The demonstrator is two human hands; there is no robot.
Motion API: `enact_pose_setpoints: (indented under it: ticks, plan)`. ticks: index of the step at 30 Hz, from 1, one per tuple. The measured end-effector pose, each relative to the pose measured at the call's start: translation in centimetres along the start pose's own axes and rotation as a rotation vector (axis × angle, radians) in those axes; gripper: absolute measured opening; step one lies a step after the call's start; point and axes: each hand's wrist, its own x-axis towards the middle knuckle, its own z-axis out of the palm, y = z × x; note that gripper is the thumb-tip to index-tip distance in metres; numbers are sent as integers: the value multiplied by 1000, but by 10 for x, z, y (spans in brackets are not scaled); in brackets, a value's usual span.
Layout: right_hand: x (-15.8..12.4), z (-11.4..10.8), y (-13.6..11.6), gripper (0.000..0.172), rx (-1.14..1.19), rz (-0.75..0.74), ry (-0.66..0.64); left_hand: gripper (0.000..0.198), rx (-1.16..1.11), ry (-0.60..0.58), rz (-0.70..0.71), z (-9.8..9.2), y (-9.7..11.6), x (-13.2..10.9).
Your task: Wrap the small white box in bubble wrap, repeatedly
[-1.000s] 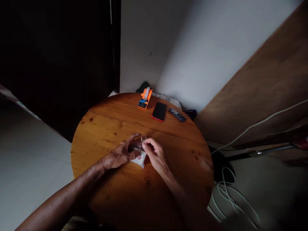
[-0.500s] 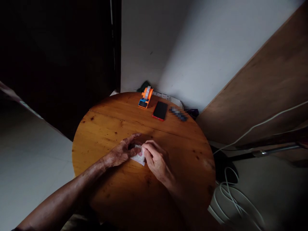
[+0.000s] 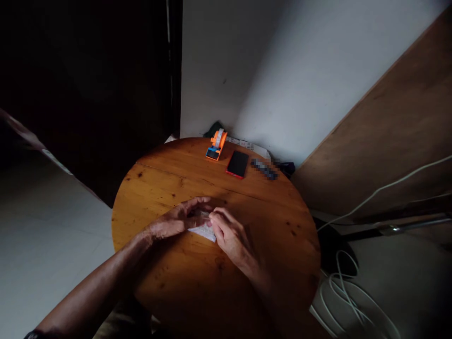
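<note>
A small whitish packet that looks like bubble wrap (image 3: 204,231) lies on the round wooden table (image 3: 158,183), between my two hands. My left hand (image 3: 176,220) comes in from the left, its thumb across the top of the wrap and its fingers bent over the far side. On the wrap's right edge, my right hand (image 3: 228,233) is closed in a pinch, thumb against forefinger. The fingertips of both hands nearly meet there. Whatever is inside the wrap is hidden.
At the table's far side stand an orange and blue tape dispenser (image 3: 216,145), a red-edged phone (image 3: 237,164) and a blurred dark object (image 3: 264,169). A white wall (image 3: 240,70) rises behind. White cable (image 3: 348,292) lies coiled on the floor at right.
My left fingers have bent further over the wrap, with the thumb stretched towards the right hand. The right hand keeps its pinch. The whole view has shifted slightly.
</note>
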Motion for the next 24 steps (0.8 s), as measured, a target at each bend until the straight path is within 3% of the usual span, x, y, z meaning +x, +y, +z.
enact_pose_setpoints:
  ticks: [14, 24]
  plan:
    - [1, -17, -2, 23, -71, -72, -118, 46, 32, -18, -23, -4, 5, -3]
    - [5, -20, -1, 22, -106, -198, -51, 32, 191, -14, -24, -3, 11, -4]
